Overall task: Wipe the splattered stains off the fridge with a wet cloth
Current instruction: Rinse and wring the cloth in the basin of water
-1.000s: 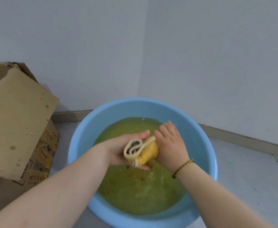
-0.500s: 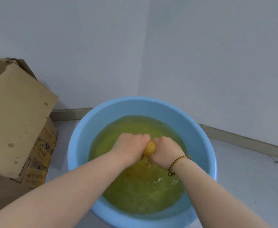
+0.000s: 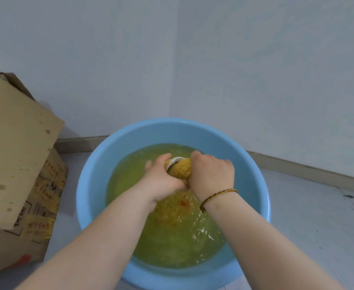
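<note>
We find the cloth [image 3: 181, 169] rolled into a tight wad and clamped between both hands, directly above the blue basin [image 3: 151, 133]. The left hand [image 3: 161, 182] has its fingers curled round the left end. The right hand [image 3: 211, 176] is closed over the other end, knuckles up. The fists meet below the wad. We judge this to be a wringing grip, since the opposed hold allows a twist.

The wad sits just above the yellow-green water [image 3: 172, 245], which is rippled beneath the wrists. In our judgement it is held over the middle of the basin so that runoff falls back inside rather than onto the floor [image 3: 308, 222].

The basin stands on the floor in the corner of the room, with a stained cardboard box [image 3: 14, 164] just beside it on the left. A braided bracelet [image 3: 218, 195] circles the right wrist.

No fridge is in view, so we take this step as preparation and the wiping as not yet begun. We note one concern: the water is discoloured and carries orange flecks, so the cloth may bring residue to the fridge.
</note>
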